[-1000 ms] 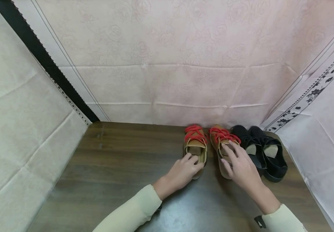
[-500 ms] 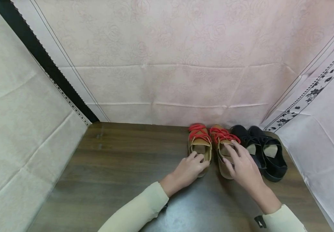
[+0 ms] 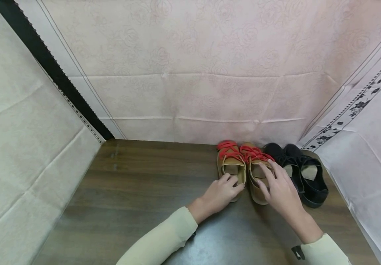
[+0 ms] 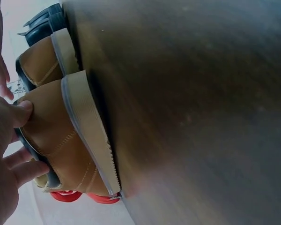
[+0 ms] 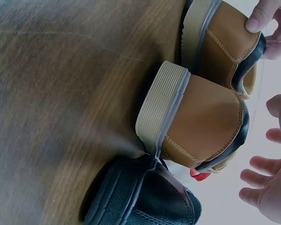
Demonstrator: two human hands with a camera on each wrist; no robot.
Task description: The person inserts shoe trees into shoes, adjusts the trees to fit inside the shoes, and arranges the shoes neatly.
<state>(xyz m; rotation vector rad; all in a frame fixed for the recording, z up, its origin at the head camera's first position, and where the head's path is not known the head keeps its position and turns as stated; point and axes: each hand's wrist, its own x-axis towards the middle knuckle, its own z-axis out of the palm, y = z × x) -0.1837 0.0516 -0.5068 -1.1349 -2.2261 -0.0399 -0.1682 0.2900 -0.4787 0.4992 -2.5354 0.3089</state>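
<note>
My left hand (image 3: 219, 195) pinches the heel of the left brown shoe (image 3: 232, 161), which has red laces. In the left wrist view the thumb lies on the outside of that shoe's heel (image 4: 56, 112), with fingers at the opening's rim. Close beside it, toe toward the wall, stands the matching right brown shoe (image 3: 259, 197). Over this second shoe hovers my right hand (image 3: 284, 195), fingers spread and relaxed; the right wrist view shows a gap between them and the shoe's heel (image 5: 206, 117).
A pair of black shoes (image 3: 315, 193) stands right of the brown pair, close against it. Behind is a pinkish cloth-covered wall (image 3: 190, 95); white cloth sides (image 3: 369, 158) bound the brown wooden surface (image 3: 137, 176) left and right.
My left hand has slid the left brown shoe rightward, closing the gap to its mate. The right hand has barely moved, and the black shoes stay put.
</note>
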